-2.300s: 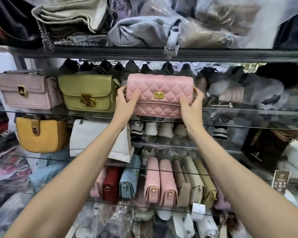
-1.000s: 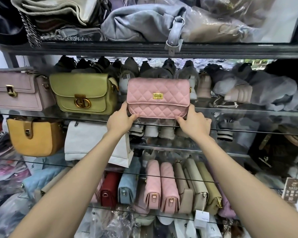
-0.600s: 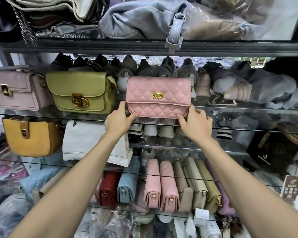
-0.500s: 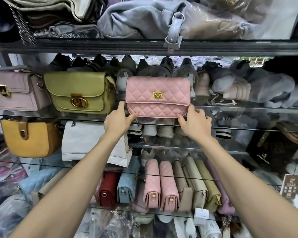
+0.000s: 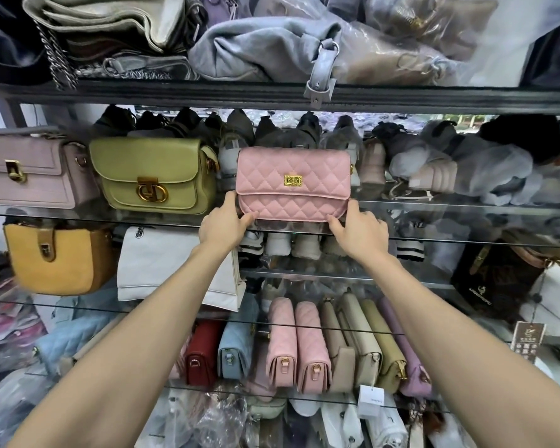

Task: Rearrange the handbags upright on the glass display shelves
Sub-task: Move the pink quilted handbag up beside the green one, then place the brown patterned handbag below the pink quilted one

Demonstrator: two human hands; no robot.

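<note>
bag: pink quilted flap handbag point(image 5: 293, 184) with gold clasp, upright on glass shelf point(image 5: 450, 206), just right of green saddle bag point(image 5: 154, 174)
left hand point(image 5: 222, 223): pinching bag's lower left corner
right hand point(image 5: 359, 229): gripping lower right corner (fingers curled)

Both hands point(image 5: 222, 226) point(image 5: 359, 229) hold pink handbag point(image 5: 293, 184) upright.

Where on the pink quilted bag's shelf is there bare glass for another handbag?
Bare front strip of the glass shelf runs right of the pink quilted bag, ahead of the wrapped grey bags. Leftward, the green bag and lilac bag crowd it. Left hand and right hand hold the pink bag's lower corners.
</note>
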